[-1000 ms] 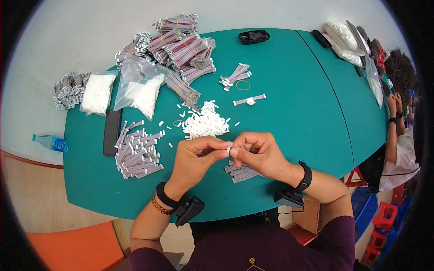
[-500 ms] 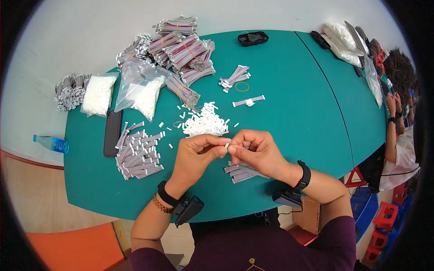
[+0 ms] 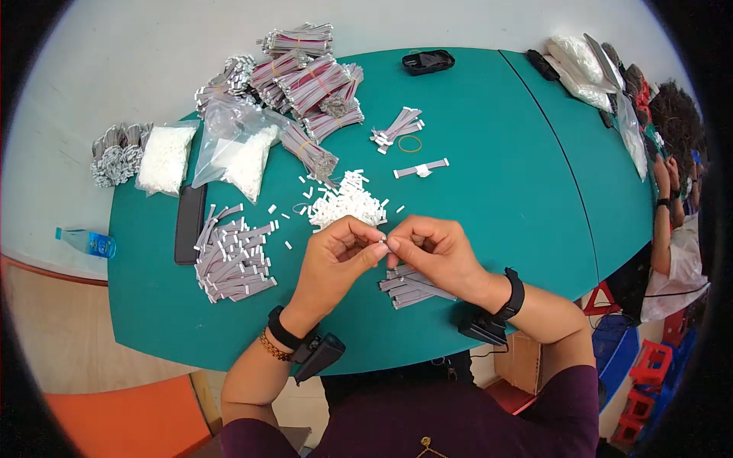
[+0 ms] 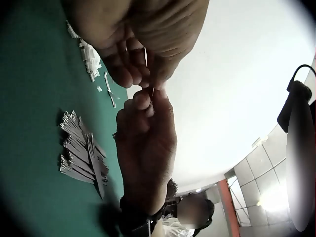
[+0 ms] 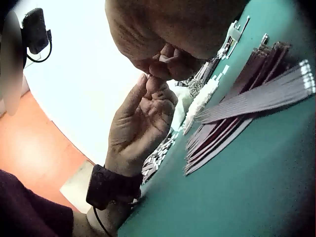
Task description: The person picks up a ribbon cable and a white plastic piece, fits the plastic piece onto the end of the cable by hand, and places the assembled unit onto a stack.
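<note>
Over the table's near side, my left hand [image 3: 330, 259] and right hand [image 3: 439, 256] meet fingertip to fingertip. Between thumbs and index fingers they pinch a small whitish piece [image 3: 383, 240], mostly covered by the fingers; I cannot tell its kind. In the left wrist view a thin edge shows between the fingertips. Just beyond the hands is a heap of small white connector housings [image 3: 347, 204]. Short grey ribbon cables [image 3: 408, 288] lie beneath the right hand; the right wrist view shows them fanned out [image 5: 256, 101] with pale ends.
Left of the hands lies a pile of grey ribbon cables with white ends [image 3: 233, 259], beside a dark phone-like slab [image 3: 190, 225]. Bags of white pieces [image 3: 166, 158] and bundled cables [image 3: 313, 80] stand farther back. A rubber band [image 3: 410, 144] and black case [image 3: 428, 62] are on the green table [image 3: 489, 175].
The joined fingertips have shifted slightly away from the body. My left index finger has risen and bent more, and less of the small whitish piece shows. The piles are unchanged.
</note>
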{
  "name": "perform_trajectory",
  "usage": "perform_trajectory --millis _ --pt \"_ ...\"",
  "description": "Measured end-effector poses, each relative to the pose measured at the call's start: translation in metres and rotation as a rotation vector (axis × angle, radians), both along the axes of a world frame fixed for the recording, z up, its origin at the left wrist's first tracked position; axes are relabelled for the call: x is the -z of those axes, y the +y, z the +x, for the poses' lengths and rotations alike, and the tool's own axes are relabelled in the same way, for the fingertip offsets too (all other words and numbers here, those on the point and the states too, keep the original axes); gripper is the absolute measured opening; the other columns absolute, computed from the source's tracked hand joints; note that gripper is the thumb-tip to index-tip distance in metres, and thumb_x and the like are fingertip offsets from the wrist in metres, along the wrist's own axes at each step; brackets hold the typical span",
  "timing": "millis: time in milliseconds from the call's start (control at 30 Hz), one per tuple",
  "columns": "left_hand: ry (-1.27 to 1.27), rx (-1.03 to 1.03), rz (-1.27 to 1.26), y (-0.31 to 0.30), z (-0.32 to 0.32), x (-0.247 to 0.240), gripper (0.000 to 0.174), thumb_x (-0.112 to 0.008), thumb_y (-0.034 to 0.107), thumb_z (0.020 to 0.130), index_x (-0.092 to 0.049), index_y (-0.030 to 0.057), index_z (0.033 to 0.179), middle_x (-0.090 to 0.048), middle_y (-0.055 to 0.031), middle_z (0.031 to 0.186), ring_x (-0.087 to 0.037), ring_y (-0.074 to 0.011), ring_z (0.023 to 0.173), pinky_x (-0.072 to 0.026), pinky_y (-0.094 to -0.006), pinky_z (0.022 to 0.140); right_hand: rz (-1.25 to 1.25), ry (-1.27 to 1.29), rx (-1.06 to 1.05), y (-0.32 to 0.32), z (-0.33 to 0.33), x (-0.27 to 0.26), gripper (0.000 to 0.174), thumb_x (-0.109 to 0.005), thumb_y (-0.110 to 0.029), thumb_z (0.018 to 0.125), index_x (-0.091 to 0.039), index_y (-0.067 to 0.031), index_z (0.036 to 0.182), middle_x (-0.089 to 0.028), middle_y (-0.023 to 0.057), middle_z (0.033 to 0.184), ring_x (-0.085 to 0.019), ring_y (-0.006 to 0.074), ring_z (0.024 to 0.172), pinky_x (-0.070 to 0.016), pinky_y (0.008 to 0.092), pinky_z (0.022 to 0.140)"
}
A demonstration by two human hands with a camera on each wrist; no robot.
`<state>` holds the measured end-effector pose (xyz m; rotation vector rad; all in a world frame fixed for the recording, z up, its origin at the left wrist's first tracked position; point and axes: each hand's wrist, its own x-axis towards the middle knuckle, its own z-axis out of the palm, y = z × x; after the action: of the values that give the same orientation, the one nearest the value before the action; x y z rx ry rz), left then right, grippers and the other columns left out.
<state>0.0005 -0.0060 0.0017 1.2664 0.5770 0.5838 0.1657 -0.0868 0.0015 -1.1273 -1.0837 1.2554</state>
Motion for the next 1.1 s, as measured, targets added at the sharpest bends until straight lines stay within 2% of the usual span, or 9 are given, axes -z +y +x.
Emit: perform_trajectory --millis 333,433,600,700,900,1100 --pt "-0.060 -0.052 0.074 -0.003 0.001 0.003 0.010 -0.064 0.008 0.085 -0.058 0.0008 0.090 -0.061 -0.0025 0.085 -0.057 -0.0062 0.077 -0.0450 -0.0190 0.068 0.038 -0.069 0.023 -0.001 -0.001 0.004 0.010 -0.057 -0.010 0.090 -0.060 -0.0015 0.087 -0.060 -0.0007 0.074 -0.052 0.0020 0.067 -0.0407 0.0179 0.057" --pt "-0.056 -0.072 0.103 -0.003 0.001 0.006 0.011 -0.064 0.009 0.086 -0.059 0.0007 0.090 -0.061 -0.0018 0.083 -0.055 -0.0057 0.074 -0.0439 -0.0188 0.065 0.063 0.044 0.072 0.002 -0.005 0.005 0.007 -0.058 -0.008 0.089 -0.058 -0.0016 0.087 -0.060 -0.0001 0.076 -0.054 0.0030 0.070 -0.0419 0.0182 0.059" --pt "-0.037 -0.061 0.121 -0.002 0.003 0.008 0.013 -0.062 0.012 0.087 -0.059 0.0011 0.092 -0.060 -0.0014 0.081 -0.052 -0.0057 0.069 -0.0424 -0.0194 0.062 0.063 0.090 0.034 0.001 -0.002 0.006 0.005 -0.058 -0.006 0.089 -0.056 -0.0020 0.088 -0.059 0.0008 0.078 -0.055 0.0036 0.071 -0.0419 0.0179 0.060" --pt "-0.041 -0.048 -0.008 -0.003 0.006 0.004 0.013 -0.060 0.014 0.088 -0.058 0.0017 0.092 -0.059 -0.0020 0.079 -0.052 -0.0062 0.068 -0.0423 -0.0196 0.062 0.062 0.126 0.028 0.001 -0.001 0.007 0.004 -0.056 -0.006 0.089 -0.054 -0.0021 0.088 -0.059 0.0010 0.077 -0.055 0.0038 0.072 -0.0420 0.0179 0.061" --pt "0.001 0.083 0.026 0.001 0.001 0.010 0.019 -0.053 0.021 0.093 -0.054 0.0025 0.088 -0.058 -0.0038 0.077 -0.052 -0.0085 0.069 -0.0410 -0.0214 0.062 0.032 0.147 0.001 0.000 -0.001 0.000 0.005 -0.053 -0.006 0.091 -0.051 -0.0029 0.088 -0.060 0.0014 0.077 -0.055 0.0041 0.071 -0.0429 0.0182 0.060" --pt "-0.100 0.104 -0.286 0.000 0.000 0.010 0.018 -0.053 0.022 0.092 -0.053 0.0052 0.085 -0.053 -0.0009 0.072 -0.051 -0.0092 0.067 -0.0381 -0.0208 0.061 -0.046 0.134 -0.113 0.001 0.001 -0.003 0.009 -0.052 -0.010 0.092 -0.051 -0.0036 0.086 -0.060 0.0019 0.074 -0.054 0.0045 0.066 -0.0440 0.0185 0.057"
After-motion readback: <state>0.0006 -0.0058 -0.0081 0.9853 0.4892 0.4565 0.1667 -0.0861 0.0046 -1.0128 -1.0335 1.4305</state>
